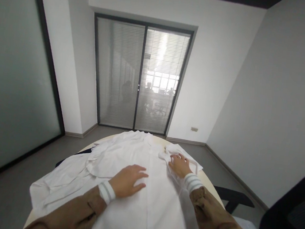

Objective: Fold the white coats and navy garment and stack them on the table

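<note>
A white shirt [127, 207] is spread over a round table, its front placket running lengthwise toward me. My left hand [130, 180] lies palm down on the shirt just left of the placket, fingers apart and holding nothing. Over the folded white cloth at the right side, which looks like a sleeve [173, 149], is my right hand [179, 165]. Its fingers are a little bent and apart, touching the fabric; the fingertips' undersides are hidden. More bunched white fabric [59, 179] spreads to the left, hanging near the table's edge.
The pale round table [207, 179] shows its rim on the right. A dark piece of cloth or object [82, 154] sticks out at the left rim. Black office chairs [292, 218] stand at the right. Glass doors with blinds [115, 77] are ahead, and a frosted panel [13, 76] is at left.
</note>
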A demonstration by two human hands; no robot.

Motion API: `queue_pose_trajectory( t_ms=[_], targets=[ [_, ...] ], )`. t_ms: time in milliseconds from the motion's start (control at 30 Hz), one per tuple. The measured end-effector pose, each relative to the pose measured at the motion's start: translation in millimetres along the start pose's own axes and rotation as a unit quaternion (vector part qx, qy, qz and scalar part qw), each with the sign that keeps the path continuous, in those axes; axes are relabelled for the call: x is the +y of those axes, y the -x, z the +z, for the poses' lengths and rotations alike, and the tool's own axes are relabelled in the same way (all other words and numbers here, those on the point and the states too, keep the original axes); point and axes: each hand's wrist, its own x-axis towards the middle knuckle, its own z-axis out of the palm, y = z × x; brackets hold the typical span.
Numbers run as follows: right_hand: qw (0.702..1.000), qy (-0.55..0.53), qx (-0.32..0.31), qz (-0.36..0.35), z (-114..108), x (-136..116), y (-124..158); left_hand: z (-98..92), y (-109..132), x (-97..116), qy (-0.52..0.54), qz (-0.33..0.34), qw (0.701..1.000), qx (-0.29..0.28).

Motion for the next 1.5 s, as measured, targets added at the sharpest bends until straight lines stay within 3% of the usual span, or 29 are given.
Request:
queue_pose_trajectory(
  t_ms=[67, 167, 300, 433, 533, 767, 933, 1100, 1167, 1267, 1333, 1400, 1500],
  targets=[
    [1.000, -0.005, 0.021, -0.003, -0.8, -8.3, -4.9, -5.8, -15.7, -28.5, -0.049, -0.061, 0.995, 0.066],
    [0.999, -0.019, 0.025, -0.017, 1.3, -17.5, -15.5, -11.8, -34.1, -73.1, -0.084, -0.163, 0.977, 0.109],
    [0.999, -0.023, -0.002, -0.030, 9.7, -25.4, -34.1, -10.2, -46.2, -118.3, -0.094, -0.295, 0.947, 0.083],
    [1.000, 0.018, -0.001, -0.016, 18.9, -34.6, -56.1, 1.5, -48.3, -140.0, -0.101, -0.339, 0.934, 0.045],
    [1.000, 0.014, 0.015, -0.001, 23.4, -42.3, -75.0, 14.1, -46.9, -142.6, -0.113, -0.340, 0.933, 0.039],
    [0.998, -0.019, 0.016, 0.061, 39.7, -56.9, -110.2, 35.7, -41.4, -134.7, -0.157, -0.298, 0.936, 0.108],
    [0.996, -0.035, 0.034, 0.079, 45.4, -60.3, -118.2, 30.4, -40.8, -136.8, -0.129, -0.294, 0.939, 0.123],
    [0.991, -0.050, 0.099, 0.073, 30.1, -58.4, -124.1, 23.0, -42.5, -134.3, -0.112, -0.314, 0.933, 0.133],
    [0.984, -0.072, 0.146, 0.073, 23.5, -59.0, -128.3, 17.2, -43.5, -133.7, -0.101, -0.332, 0.923, 0.166],
    [0.970, -0.117, 0.204, 0.067, 22.2, -62.5, -136.4, 4.3, -44.9, -135.9, -0.073, -0.356, 0.895, 0.259],
    [0.974, -0.130, 0.183, 0.035, 29.0, -65.5, -140.8, -3.2, -45.2, -138.7, -0.058, -0.358, 0.879, 0.309],
    [0.982, -0.130, 0.133, -0.011, 39.4, -67.1, -142.3, -6.7, -44.8, -140.7, -0.057, -0.362, 0.875, 0.316],
    [0.988, -0.114, 0.082, -0.058, 49.7, -63.1, -137.9, -4.3, -43.1, -140.2, -0.085, -0.376, 0.891, 0.238]
  ],
)
